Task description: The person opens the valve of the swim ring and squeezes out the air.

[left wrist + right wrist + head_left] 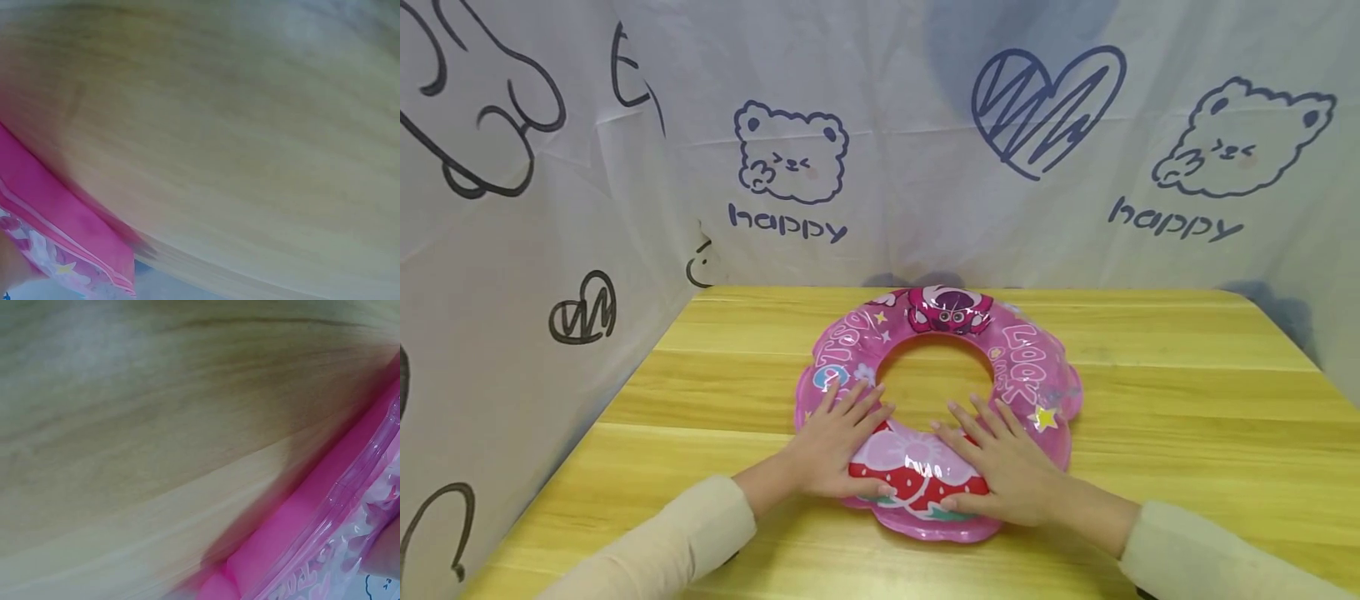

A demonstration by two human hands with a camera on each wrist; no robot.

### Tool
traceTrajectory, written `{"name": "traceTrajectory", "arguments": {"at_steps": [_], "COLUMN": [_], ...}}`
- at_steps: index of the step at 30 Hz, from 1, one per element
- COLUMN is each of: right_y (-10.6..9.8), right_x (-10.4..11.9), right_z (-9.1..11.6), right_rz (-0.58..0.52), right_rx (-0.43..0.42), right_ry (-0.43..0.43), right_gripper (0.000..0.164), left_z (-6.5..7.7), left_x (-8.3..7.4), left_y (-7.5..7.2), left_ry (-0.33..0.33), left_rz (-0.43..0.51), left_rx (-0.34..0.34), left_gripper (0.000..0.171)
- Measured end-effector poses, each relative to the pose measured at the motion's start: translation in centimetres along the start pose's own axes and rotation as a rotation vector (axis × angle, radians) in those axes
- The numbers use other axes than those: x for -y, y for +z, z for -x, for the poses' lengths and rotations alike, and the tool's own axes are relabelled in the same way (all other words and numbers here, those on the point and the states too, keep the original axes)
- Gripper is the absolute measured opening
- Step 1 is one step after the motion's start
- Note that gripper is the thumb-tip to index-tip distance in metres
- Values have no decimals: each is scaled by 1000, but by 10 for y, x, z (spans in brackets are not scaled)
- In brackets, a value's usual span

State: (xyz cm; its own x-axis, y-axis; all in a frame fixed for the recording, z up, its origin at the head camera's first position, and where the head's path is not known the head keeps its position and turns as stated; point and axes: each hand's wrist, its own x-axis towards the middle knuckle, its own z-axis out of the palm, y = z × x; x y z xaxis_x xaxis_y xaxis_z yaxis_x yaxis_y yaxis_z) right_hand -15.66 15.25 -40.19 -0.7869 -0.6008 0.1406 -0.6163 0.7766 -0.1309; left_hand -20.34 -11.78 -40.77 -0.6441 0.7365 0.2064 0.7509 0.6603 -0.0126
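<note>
A pink inflatable swim ring (1026, 367) lies flat on the wooden table, printed with a bear, strawberries, stars and lettering. On its near left part rests my left hand (838, 446), fingers spread and straight. My right hand (1011, 467) lies on the near right part in the same way, thumb pointing inward over the strawberry print. In the left wrist view, the ring's pink side (69, 219) shows at the lower left, with a bit of the hand at the edge. The right wrist view has the ring's side (294, 531) at the lower right.
The yellow wood-grain table (1180, 400) extends on both sides of the ring. Behind it hangs a white cloth (910, 200) with drawn bears, hearts and the word "happy". A second stretch of cloth (497, 333) runs along the left side.
</note>
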Motion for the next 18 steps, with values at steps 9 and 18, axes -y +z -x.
{"name": "traceTrajectory", "arguments": {"at_steps": [9,18], "right_y": [3,4], "right_x": [-1,0], "right_z": [1,1], "right_rz": [9,-13], "right_rx": [7,29], "right_ry": [2,-1], "right_gripper": [81,81], "left_z": [0,1], "left_x": [-1,-1], "left_y": [3,7], "left_ry": [1,0], "left_rz": [-17,-30], "left_rx": [2,9], "left_gripper": [110,107]}}
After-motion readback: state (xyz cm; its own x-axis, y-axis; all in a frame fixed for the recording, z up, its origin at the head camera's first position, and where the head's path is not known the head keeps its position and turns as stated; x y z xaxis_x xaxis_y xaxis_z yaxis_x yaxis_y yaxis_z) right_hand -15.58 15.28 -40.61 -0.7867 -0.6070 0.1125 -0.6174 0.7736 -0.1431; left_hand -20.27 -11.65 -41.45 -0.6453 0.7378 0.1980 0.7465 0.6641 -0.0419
